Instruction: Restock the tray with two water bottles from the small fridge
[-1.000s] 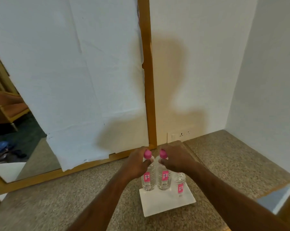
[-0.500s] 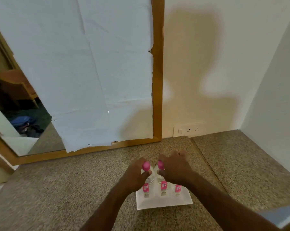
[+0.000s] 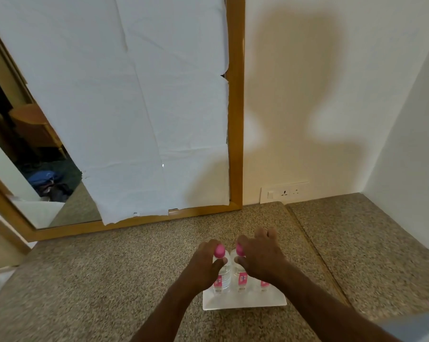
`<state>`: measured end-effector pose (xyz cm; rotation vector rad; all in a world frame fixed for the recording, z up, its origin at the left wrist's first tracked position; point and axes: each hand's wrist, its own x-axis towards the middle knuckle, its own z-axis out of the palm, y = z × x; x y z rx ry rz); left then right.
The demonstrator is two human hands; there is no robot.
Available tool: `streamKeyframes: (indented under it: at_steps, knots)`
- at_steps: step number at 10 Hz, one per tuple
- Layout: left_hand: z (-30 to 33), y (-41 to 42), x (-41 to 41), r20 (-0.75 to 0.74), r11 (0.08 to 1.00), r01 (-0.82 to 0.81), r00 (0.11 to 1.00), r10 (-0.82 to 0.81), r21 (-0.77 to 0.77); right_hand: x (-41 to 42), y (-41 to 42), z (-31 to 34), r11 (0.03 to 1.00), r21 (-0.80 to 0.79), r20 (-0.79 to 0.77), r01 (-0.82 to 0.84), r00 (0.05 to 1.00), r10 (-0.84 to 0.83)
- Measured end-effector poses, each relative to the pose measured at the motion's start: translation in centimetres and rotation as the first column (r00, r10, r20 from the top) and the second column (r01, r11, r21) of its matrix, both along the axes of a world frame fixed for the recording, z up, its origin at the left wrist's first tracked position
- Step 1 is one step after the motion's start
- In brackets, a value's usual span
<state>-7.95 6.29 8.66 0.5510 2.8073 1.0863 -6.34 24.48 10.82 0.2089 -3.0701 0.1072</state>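
On the far side of the scene a cream wall (image 3: 332, 95) rises behind a large wood-framed mirror (image 3: 235, 119), most of whose glass is covered by white paper sheets (image 3: 134, 95); the uncovered strip at the left reflects dim furniture and a blue item too indistinct to name. A wall socket plate (image 3: 285, 192) sits low on the wall, just right of the frame. Below lies a speckled granite tabletop (image 3: 97, 280), with a seam running near to far on its right part. A white rectangular tray (image 3: 243, 302) rests on the tabletop in the near centre. On it stand upright clear water bottles with pink labels: a left bottle (image 3: 222, 280) and a middle bottle (image 3: 240, 277) side by side, nearly touching, and a third bottle (image 3: 264, 283) to their right, mostly hidden behind the right wrist. The left hand (image 3: 206, 262) is closed on the left bottle's neck, thumb and fingers pinching just under its pink cap (image 3: 219, 251). The right hand (image 3: 260, 257) grips the middle bottle below its pink cap (image 3: 239, 249), with its outer fingers raised and spread.
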Motion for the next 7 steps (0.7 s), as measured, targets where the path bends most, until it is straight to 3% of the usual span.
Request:
streamKeyframes:
  at_steps: [4,7]
  knots:
    - [1.5,0.6,-1.1,0.010,0.996,0.003,1.000,-0.002,-0.088,0.1,-0.7,1.5,0.999,-0.045,0.085,0.009,0.996,-0.005]
    - [4.5,1.7,-2.7,0.082,0.981,0.052,0.996,-0.038,-0.186,-1.2,-0.1,4.7,0.998,-0.055,0.349,-0.026,0.936,0.043]
